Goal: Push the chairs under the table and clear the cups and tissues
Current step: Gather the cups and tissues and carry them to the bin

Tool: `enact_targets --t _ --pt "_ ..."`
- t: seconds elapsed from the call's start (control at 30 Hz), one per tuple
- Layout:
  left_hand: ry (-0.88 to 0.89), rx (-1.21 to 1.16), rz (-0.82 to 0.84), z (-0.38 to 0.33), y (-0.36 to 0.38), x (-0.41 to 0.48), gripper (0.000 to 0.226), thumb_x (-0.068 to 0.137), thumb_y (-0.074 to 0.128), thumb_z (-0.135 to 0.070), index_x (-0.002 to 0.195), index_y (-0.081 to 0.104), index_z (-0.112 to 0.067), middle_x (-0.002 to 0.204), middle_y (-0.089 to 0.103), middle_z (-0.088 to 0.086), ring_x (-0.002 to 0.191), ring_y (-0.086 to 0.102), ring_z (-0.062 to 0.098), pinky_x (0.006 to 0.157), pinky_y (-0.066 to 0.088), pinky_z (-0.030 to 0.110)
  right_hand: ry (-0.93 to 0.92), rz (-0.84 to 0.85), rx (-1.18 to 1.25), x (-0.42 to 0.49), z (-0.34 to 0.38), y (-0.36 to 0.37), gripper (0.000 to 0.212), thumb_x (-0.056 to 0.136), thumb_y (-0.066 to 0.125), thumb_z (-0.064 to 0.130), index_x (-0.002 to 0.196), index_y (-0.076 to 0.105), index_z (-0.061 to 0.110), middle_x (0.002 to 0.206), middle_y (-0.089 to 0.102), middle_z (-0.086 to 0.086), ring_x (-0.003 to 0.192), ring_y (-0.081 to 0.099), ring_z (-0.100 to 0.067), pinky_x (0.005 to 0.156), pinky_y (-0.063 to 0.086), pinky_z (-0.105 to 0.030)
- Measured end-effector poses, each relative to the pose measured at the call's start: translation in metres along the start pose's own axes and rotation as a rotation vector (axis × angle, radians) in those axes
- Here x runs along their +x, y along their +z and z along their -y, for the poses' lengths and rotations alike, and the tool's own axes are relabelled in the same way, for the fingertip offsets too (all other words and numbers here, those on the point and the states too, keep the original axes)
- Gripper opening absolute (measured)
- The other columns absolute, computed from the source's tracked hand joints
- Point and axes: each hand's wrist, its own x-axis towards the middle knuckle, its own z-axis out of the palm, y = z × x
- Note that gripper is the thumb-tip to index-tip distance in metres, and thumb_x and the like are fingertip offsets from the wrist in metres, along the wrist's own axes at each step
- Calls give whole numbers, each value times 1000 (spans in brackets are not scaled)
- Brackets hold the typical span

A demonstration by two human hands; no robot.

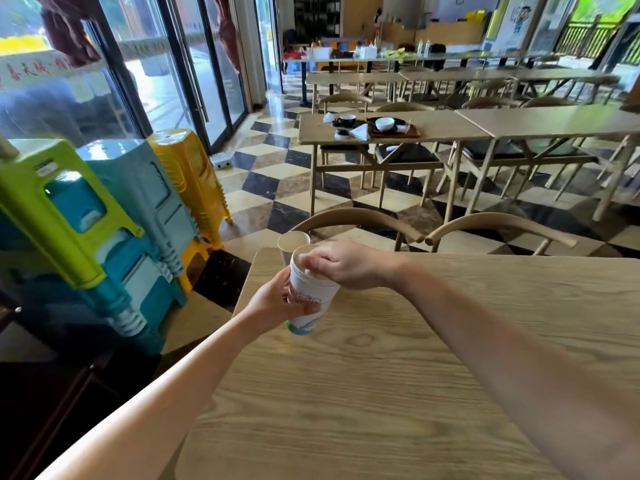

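Observation:
A white paper cup [310,299] with a blue-green base is held tilted just above the wooden table [398,368], near its far left corner. My left hand [273,303] wraps around the cup's side. My right hand [341,265] sits over the cup's mouth, fingertips pinching something small and white, apparently a tissue, at the rim. A second, plain paper cup [290,243] stands just behind, at the table's corner. Two curved wooden chair backs [353,216] [498,223] show beyond the far edge, close against the table.
Stacked plastic stools in green [59,209], blue [145,202] and yellow [187,174] stand left of the table by the glass doors. Another table [440,128] ahead carries a tray [394,131] with bowls and napkins. Checkered floor lies between.

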Motion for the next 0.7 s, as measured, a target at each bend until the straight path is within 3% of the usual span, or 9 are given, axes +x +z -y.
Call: enact_targets --t 0.07,0.17,0.27,0.33,0.37,0.43,0.5,0.53,0.7 --pt "-3 -9 -4 0 0 0 68 45 84 -42 104 53 -49 110 71 -5 106 66 15 87 57 32 32 108 -46 -1 0 5 61 96 25 56 108 63 10 114 65 -10 102 59 -24 95 46 -43" --pt "0 15 -3 2 -1 -3 72 44 84 -41 108 51 -49 109 70 -6 105 67 14 88 57 33 73 221 -50 -1 -2 15 71 94 17 60 113 65 11 119 64 -11 107 56 -26 101 42 -41" --pt "-14 22 4 10 -6 -10 77 45 83 -40 113 47 -52 107 69 -9 104 66 12 85 56 26 34 165 -31 4 -1 20 76 93 15 60 111 66 7 115 64 -10 104 55 -24 93 41 -34" --pt "-31 41 -5 16 -12 -15 83 46 82 -40 119 44 -48 109 66 -13 106 63 9 88 55 27 -9 79 47 9 1 18 88 78 13 71 106 67 8 109 66 -7 99 58 -19 88 42 -31" --pt "-41 49 0 19 -15 -16 84 47 82 -39 122 43 -48 111 65 -13 109 62 8 93 54 31 -23 45 89 11 -1 15 89 74 15 73 106 68 8 106 67 -5 98 59 -18 88 44 -30" --pt "-58 29 15 27 -24 -17 88 50 85 -36 126 42 -48 119 64 -9 115 60 12 100 50 40 -21 -24 118 22 -8 11 67 90 28 59 109 66 7 106 67 -3 99 61 -19 90 47 -33" --pt "-96 -26 27 37 -36 -14 95 49 90 -36 131 42 -44 126 62 -3 121 57 16 104 47 48 35 -99 39 37 -17 7 44 97 41 41 119 61 8 118 65 -9 108 58 -23 93 47 -37" --pt "-116 -44 40 41 -42 -12 99 47 92 -37 133 42 -41 127 61 -1 122 56 18 106 45 49 80 -114 0 45 -21 5 43 96 46 40 126 56 11 126 61 -10 114 55 -24 95 46 -37" --pt "-175 -74 119 59 -80 12 104 43 85 -30 134 36 -29 129 57 7 122 54 22 105 46 43 322 -80 -144 109 -46 15 81 84 63 48 147 25 15 154 27 -12 141 28 -30 112 31 -45"
